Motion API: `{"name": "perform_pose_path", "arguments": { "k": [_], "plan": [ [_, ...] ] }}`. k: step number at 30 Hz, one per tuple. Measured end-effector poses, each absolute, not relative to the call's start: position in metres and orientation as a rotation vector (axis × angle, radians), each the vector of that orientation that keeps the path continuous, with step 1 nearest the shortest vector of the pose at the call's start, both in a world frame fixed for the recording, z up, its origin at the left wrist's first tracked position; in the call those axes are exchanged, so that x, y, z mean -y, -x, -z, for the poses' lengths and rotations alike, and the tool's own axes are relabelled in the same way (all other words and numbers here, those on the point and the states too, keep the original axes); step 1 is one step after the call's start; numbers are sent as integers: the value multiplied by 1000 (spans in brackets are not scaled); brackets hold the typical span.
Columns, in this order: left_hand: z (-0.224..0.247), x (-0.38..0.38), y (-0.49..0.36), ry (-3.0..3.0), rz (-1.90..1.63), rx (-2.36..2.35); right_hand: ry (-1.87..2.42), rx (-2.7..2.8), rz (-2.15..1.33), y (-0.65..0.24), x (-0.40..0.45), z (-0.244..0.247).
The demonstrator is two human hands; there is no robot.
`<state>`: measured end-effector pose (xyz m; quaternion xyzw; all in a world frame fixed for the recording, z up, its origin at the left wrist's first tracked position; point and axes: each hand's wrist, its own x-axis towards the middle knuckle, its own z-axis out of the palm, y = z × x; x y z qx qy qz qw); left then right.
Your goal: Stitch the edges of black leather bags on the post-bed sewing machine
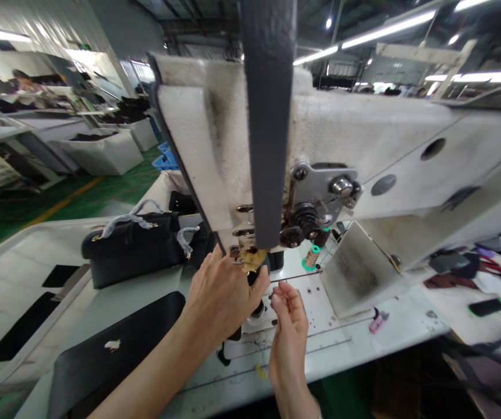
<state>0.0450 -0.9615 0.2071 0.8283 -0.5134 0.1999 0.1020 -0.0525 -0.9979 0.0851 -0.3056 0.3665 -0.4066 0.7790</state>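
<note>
A white industrial sewing machine (355, 134) fills the upper middle of the view. My left hand (221, 291) reaches up under its head, beside the needle area, with a yellowish cloth-like piece (253, 259) just above the thumb. The fingers of that hand are mostly hidden behind the hand and the machine head. Just right of the needle area, my right hand (291, 317) is closed in a pinch, thumb against fingertips. Whatever it pinches, if anything, is too small to make out. Behind it stands a spool of brown thread (311, 259) on a green base.
A dark vertical bar (270, 128) blocks part of the machine head. To the left lie a black flap-like piece (119, 355) and a black handbag (132, 247) with wrapped handles, near a white bin (27, 250). A pink clip-like object (377, 323) lies on the right.
</note>
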Motion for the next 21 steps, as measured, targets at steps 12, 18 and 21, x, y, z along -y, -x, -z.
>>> {"name": "perform_pose_path", "arguments": {
  "k": [12,18,21],
  "plan": [
    [-201,897,-35,-2110,-926,1902,1029,-619,1028,48,988,-125],
    [-195,897,-40,-2122,-951,1925,1052,-618,1027,45,985,-121],
    [-194,899,-40,-2138,-942,1937,1048,-614,1034,43,986,-120]
  ]
}}
